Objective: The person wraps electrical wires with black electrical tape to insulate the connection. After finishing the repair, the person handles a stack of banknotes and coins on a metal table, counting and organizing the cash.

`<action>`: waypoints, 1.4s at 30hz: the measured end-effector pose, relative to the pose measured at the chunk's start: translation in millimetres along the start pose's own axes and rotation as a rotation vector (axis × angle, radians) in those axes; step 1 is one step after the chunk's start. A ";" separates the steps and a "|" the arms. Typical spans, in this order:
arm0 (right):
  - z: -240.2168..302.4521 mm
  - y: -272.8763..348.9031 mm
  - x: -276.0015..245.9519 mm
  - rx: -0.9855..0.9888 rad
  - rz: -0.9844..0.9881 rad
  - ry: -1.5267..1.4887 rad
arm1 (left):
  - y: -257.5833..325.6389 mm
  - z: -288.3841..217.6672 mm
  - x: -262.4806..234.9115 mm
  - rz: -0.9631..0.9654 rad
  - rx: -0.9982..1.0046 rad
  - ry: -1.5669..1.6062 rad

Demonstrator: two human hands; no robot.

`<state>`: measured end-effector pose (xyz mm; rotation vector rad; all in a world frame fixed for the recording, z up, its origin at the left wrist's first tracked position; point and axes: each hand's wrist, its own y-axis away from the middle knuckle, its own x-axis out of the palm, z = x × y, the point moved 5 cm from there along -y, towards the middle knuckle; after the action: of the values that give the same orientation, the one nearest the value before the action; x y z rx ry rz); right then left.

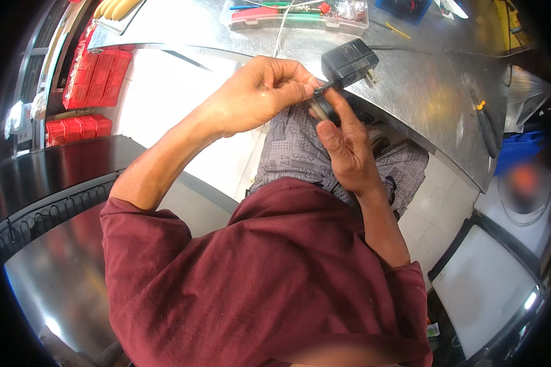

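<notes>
Red slotted crates (98,76), two, stacked far left of the steel worktable (422,92), one above the other, ribbed plastic, no markings legible. Tray of yellow oblong items (117,8), at the table's upper left corner, partly cut off by the frame edge. Left hand (257,92), raised over the table's near edge, fingers curled and pinching a short black cord (320,89) where it leaves the adapter. Clear plastic organiser box (297,15), on the table's far side above the hands, shallow, rectangular, holding red, green and mixed small parts; contents too small to tell apart. Black power adapter (349,62), boxy, matte, two metal prongs projecting from its right side, held just above the table's near edge between both hands, tilted. Right hand (343,147), directly below the adapter, forefinger extended up to the cord, remaining fingers wrapped round a small dark rounded object (319,110), kind not discernible. Yellow-marked slim tool (485,122), lying on the table toward its right end, well apart from the adapter. Blue bin (517,150), just beyond the table's right edge. White flat panel with dark frame (490,287), below and right of the table, on the floor.
</notes>
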<state>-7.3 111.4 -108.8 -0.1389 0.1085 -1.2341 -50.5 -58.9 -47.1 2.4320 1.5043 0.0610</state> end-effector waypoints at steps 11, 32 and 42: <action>13.0 -11.9 13.1 0.167 -0.022 -0.177 | 6.6 -8.4 -10.2 -0.130 0.017 -0.457; -19.6 -12.0 33.3 0.213 -0.124 -1.096 | 2.7 -11.4 -3.6 -0.189 0.042 -0.339; 19.3 -11.0 13.0 0.192 -0.110 -0.827 | -0.5 -5.2 -15.9 -0.228 0.113 -0.322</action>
<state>-10.2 96.5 -88.0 -0.4794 -0.7393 -1.2040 -59.1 -71.6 -40.6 2.1989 1.6538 -0.4505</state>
